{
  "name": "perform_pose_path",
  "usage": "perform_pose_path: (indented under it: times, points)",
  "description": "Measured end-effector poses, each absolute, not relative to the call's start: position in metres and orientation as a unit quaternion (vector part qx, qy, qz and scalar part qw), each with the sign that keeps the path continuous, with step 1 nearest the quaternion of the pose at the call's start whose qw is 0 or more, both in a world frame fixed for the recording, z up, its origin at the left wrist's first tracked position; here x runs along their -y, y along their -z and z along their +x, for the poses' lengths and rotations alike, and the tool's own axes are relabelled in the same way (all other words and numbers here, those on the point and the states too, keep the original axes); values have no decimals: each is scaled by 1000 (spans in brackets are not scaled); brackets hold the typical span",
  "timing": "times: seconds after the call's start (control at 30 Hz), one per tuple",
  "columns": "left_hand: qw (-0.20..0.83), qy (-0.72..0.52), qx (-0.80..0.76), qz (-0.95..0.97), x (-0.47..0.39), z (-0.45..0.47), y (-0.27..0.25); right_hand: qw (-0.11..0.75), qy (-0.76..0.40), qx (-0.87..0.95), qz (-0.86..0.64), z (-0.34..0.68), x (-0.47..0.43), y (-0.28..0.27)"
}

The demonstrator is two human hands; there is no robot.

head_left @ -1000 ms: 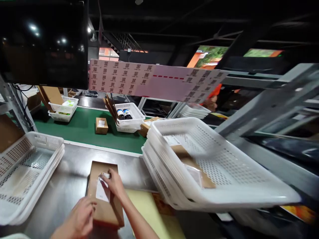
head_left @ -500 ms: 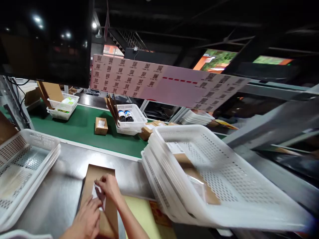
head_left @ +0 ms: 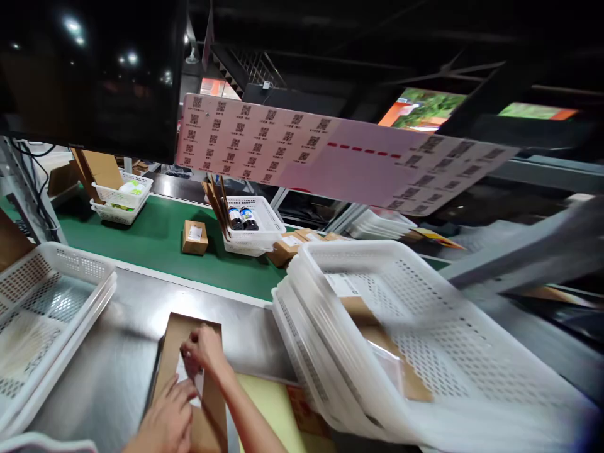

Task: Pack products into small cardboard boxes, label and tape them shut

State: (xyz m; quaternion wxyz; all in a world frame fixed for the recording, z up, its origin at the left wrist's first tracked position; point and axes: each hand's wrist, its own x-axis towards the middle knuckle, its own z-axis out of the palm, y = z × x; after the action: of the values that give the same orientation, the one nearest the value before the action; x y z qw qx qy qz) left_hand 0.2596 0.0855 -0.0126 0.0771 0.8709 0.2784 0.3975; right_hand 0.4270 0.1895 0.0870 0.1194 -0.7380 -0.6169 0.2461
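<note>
A flat cardboard box [head_left: 189, 371] lies on the steel bench [head_left: 117, 352] near the lower edge of the view, at about 7 o'clock from the middle; a white label [head_left: 189, 377] sits on its top face, mostly covered by the hands. The right hand [head_left: 204, 351] rests on the far part of the label, its fingers [head_left: 189, 352] curled and pressing down on it; the left hand [head_left: 165, 421] lies flat on the near part of the box, fingers [head_left: 182, 391] stretched forward and touching the label's lower edge; neither hand grips anything, both only press.

At 3 o'clock of the box, a stack of white perforated baskets [head_left: 377, 327] stands tilted; the top one holds a flat brown carton [head_left: 377, 333] with a clear plastic bag [head_left: 391, 365] over it and a paper slip [head_left: 342, 284] at its far end. At 9 o'clock, another stack of white baskets [head_left: 51, 302] rests on the bench. A yellow mat [head_left: 268, 409] lies just beside the box at 4 o'clock.

Beyond the bench, at 12 o'clock, runs a green conveyor belt [head_left: 160, 242]; on it stand a small labelled box [head_left: 195, 236], a white basket with two dark bottles [head_left: 250, 223], and, further at 10 o'clock, a basket with green-white packets [head_left: 123, 198]. Overhead hangs a pink sheet of QR codes [head_left: 306, 151]; a dark monitor [head_left: 89, 75] fills the upper left.
</note>
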Motion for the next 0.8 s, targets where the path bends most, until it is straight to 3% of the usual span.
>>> perform_pose_path:
  times: [0.37, 0.6, 0.8]
  points:
    - [52, -439, -277, 853, -87, 263, 20, 199, -259, 633, -702, 433, -192, -67]
    - [44, -455, -273, 846, -90, 266, 21, 256, -208, 685, -649, 436, -199, -60]
    - [4, -449, -280, 849, -93, 267, 32, 250, -183, 797, -519, 436, -166, -50]
